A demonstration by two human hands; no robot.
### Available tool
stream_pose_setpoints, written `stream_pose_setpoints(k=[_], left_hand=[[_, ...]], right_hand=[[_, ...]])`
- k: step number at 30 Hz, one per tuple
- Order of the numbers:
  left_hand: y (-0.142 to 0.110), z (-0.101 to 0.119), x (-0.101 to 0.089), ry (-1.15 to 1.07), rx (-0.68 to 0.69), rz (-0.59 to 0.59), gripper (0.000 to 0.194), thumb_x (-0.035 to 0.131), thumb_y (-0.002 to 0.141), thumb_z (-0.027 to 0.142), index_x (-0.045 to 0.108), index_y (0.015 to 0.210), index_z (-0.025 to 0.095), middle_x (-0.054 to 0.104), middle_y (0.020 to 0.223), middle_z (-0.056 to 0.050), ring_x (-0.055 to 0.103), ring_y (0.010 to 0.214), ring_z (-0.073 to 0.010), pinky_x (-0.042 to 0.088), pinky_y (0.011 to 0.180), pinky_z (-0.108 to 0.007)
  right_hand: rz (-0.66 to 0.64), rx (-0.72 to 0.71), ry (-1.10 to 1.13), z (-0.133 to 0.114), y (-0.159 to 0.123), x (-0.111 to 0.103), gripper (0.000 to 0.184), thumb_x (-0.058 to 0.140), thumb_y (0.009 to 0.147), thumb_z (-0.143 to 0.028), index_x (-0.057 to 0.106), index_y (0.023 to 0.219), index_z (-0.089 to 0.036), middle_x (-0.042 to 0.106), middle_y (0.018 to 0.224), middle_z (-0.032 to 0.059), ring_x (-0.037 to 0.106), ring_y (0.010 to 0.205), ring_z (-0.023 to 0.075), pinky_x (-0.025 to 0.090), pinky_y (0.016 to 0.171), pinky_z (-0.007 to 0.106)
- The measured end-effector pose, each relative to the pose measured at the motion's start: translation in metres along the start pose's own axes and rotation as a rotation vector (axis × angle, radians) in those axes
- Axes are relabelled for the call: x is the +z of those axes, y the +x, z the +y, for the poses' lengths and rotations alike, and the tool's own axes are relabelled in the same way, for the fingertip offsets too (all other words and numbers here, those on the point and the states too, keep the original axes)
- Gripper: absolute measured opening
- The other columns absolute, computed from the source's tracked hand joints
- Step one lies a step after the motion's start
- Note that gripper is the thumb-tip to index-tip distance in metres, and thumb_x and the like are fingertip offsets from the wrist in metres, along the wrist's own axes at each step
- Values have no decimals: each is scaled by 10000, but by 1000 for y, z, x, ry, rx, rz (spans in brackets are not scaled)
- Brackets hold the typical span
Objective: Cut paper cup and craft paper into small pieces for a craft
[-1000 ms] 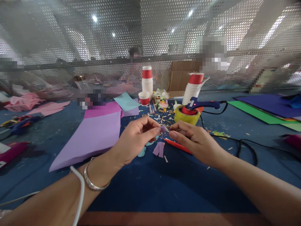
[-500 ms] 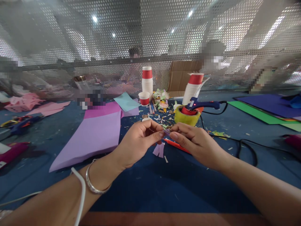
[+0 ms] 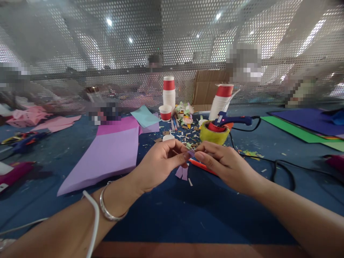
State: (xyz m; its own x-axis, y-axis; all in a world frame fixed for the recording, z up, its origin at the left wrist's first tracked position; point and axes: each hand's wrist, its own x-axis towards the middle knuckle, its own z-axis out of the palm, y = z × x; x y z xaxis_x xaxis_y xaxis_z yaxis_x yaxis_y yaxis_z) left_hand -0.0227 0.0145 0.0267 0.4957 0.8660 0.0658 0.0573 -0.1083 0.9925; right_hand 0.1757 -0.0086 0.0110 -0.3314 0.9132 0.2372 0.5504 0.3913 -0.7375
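Note:
My left hand and my right hand meet above the blue table. Both pinch one small purple paper piece between thumbs and fingertips. More purple paper scraps lie on the table just below the hands. An orange-red strip shows under my right hand. A silver bangle and a white cord sit on my left wrist.
A large purple paper sheet lies to the left. A blue glue gun rests on a yellow tape roll, its black cord trailing right. Red-and-white cup stacks, paper bits, markers and a perforated metal screen stand behind. Coloured sheets lie far right.
Both hands have drifted slightly down and toward me, still pinching the purple piece. The fingertips have closed a little tighter together.

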Motion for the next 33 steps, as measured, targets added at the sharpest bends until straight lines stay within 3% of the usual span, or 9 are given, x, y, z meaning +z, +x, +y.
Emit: stream_pose_setpoints(k=[7, 14, 23, 33], left_hand=[[-1, 2, -1, 58, 28, 17, 169, 707, 825, 273, 623, 805, 128, 591, 721, 9, 554, 674, -99, 421, 646, -254], [-2, 5, -2, 103, 13, 40, 115, 672, 839, 234, 642, 820, 125, 590, 706, 10, 533, 659, -96, 396, 627, -253], [1, 1, -1, -26, 24, 66, 109, 686, 845, 236, 625, 826, 148, 608, 752, 9, 562, 704, -90, 452, 702, -245], [-1, -6, -7, 330, 190, 123, 98, 619, 914, 288, 583, 909, 196, 629, 824, -12, 632, 761, -146, 499, 696, -295]], right_hand=[[-7, -24, -15, 0, -1, 0, 400, 422, 991, -530, 546, 800, -202, 541, 712, 4, 472, 643, 139, 319, 562, 283], [30, -42, -5, 2, 1, -1, 428, 410, 997, -512, 450, 694, -211, 405, 632, -37, 388, 576, 115, 313, 545, 274], [40, 24, 30, 5, 3, -1, 402, 449, 966, -556, 534, 802, -197, 418, 647, -42, 360, 571, 112, 288, 527, 277], [42, 18, 215, 7, 4, 1, 424, 478, 953, -581, 504, 772, -199, 345, 628, -59, 284, 532, 91, 225, 467, 256]])
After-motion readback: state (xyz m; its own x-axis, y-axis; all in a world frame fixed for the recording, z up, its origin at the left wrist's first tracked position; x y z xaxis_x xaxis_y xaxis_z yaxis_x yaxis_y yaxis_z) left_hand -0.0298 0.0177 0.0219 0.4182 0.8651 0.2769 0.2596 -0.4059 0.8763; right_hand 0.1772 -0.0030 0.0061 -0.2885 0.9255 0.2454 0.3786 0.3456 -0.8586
